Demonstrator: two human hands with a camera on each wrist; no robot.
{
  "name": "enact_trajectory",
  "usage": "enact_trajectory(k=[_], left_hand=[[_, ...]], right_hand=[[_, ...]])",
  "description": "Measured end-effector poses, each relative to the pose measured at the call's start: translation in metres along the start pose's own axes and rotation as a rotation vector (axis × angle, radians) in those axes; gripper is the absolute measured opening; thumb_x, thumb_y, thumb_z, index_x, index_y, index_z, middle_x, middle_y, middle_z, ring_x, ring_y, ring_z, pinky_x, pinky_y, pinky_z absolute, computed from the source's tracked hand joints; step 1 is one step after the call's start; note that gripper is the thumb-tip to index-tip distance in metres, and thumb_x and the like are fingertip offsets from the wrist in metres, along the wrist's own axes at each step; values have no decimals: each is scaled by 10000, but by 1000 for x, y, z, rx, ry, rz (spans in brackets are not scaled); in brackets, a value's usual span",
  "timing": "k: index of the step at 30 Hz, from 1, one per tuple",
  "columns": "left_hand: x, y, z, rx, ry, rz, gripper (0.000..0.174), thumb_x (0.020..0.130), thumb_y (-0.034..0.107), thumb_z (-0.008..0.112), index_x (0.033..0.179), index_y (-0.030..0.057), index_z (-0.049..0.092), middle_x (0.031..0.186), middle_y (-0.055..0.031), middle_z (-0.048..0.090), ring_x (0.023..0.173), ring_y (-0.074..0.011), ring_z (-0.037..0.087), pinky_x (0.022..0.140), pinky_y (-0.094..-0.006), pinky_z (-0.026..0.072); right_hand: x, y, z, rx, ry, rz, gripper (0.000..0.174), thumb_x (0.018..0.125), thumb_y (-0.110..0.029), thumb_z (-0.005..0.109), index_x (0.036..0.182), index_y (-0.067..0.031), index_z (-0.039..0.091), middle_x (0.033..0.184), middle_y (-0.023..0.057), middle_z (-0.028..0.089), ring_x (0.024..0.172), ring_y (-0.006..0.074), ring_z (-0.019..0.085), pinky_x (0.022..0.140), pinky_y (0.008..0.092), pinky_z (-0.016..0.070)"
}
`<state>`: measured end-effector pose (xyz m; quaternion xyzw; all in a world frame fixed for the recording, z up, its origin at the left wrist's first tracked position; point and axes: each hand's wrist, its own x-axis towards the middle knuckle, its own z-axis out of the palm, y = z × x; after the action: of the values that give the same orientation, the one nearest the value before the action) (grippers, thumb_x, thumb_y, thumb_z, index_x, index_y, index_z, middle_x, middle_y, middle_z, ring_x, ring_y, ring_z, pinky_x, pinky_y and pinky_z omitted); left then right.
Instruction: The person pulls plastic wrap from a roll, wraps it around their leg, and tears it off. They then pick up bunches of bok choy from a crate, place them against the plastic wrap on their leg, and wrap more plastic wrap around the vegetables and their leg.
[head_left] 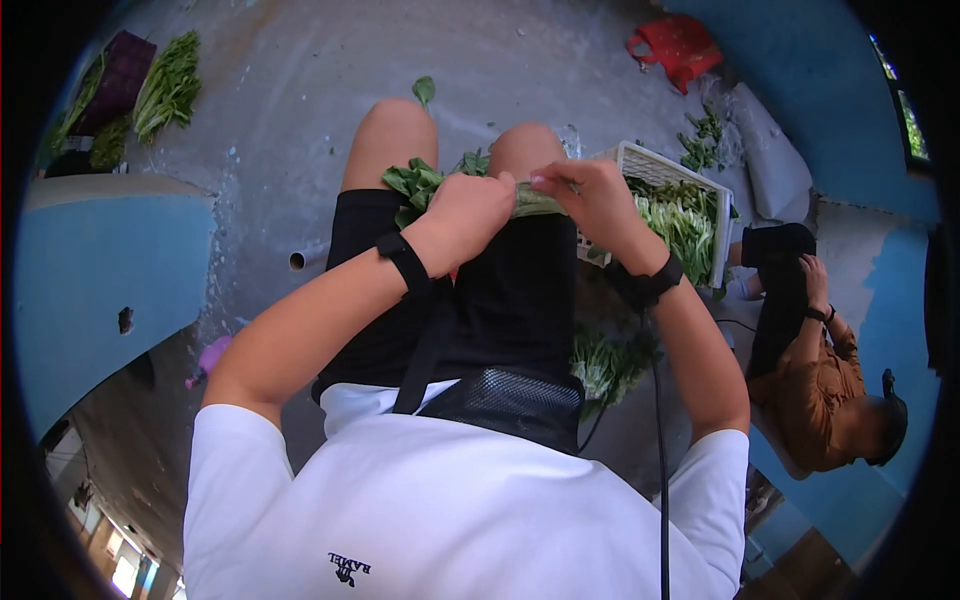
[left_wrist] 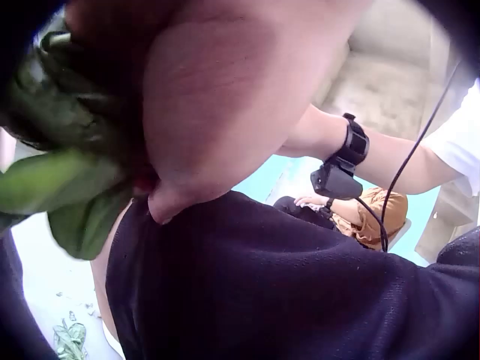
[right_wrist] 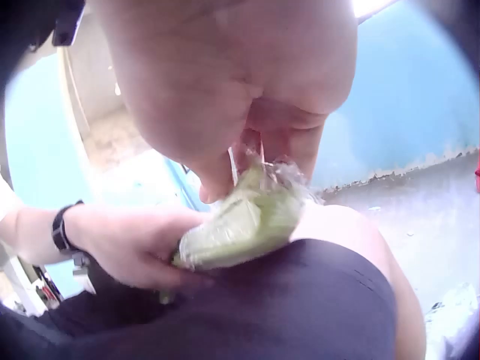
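Note:
A bunch of leafy greens lies across the person's lap, its leaves to the left and its pale stems to the right. The left hand grips the bunch around its middle, and dark green leaves spread beyond it in the left wrist view. Clear plastic film covers the stem end in the right wrist view. There the right hand pinches the film at the end of the stems between thumb and fingers.
A white crate full of greens stands beside the right knee. More greens lie on the floor near the right thigh. Another pile sits at far left by a dark purple crate. Another person sits at right. A red bag lies beyond.

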<state>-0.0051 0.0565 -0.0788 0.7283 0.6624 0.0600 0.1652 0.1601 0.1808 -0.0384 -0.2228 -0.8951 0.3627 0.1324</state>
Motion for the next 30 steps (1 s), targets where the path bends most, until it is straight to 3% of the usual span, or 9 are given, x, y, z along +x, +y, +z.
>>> enact_trajectory(k=[1,5,8,10,13,16,21,24,30], left_hand=[[-2,0,0,-26,-16,14,224,806,40,664,999,-13,562,764,-144,699,785,-317,734,667,-439,575],[4,-5,-3,-77,-61,25,154,814,60,670,932,-27,621,778,-172,702,783,-361,722,677,-473,568],[15,-13,-9,-264,-111,-93,172,837,136,701,865,-30,671,836,-207,713,818,-401,710,707,-480,561],[25,-21,-3,-380,-267,-135,257,850,232,737,903,-19,710,870,-221,718,821,-404,705,726,-474,554],[35,-31,3,-451,-452,-131,319,854,286,748,958,-14,733,846,-217,717,806,-380,704,733,-455,551],[38,-37,3,-477,-545,-120,319,844,297,744,938,-8,748,813,-203,717,766,-355,700,715,-434,547],[36,-37,12,-485,-508,-124,321,828,304,736,870,-14,743,782,-201,714,737,-354,693,689,-432,536],[35,-39,12,-488,-478,-102,314,824,297,729,858,-14,740,777,-206,712,727,-364,685,683,-433,533],[21,-40,8,-440,-260,-57,286,815,253,729,920,-12,710,833,-216,710,778,-387,683,720,-436,541]], right_hand=[[6,-6,-2,50,-10,114,132,911,-85,713,971,33,721,815,176,716,652,196,638,633,321,510],[25,-18,-5,27,12,129,135,917,-76,707,969,49,712,732,176,670,623,137,546,613,299,473],[26,-19,-4,43,48,105,123,907,-58,696,970,46,715,764,194,679,635,201,630,625,318,496],[16,-18,-1,-121,41,-112,123,890,-40,689,987,30,719,809,204,697,709,295,703,645,356,529],[-1,-25,-1,-182,-22,-175,138,872,-24,691,1004,8,715,889,188,728,810,358,721,707,387,569],[-13,-31,-1,-222,5,-322,108,878,-40,667,980,-21,697,982,152,742,900,340,726,755,389,595],[-45,-37,13,-447,-48,-502,156,869,-72,679,986,32,680,1158,159,719,1144,292,691,942,398,585],[-59,-30,24,-615,-116,-463,194,886,-83,654,1038,31,694,1256,173,687,1304,299,594,1106,425,479],[-51,-10,25,-587,-37,-424,194,891,-63,641,1060,15,695,1274,130,687,1322,285,580,1109,428,481]])
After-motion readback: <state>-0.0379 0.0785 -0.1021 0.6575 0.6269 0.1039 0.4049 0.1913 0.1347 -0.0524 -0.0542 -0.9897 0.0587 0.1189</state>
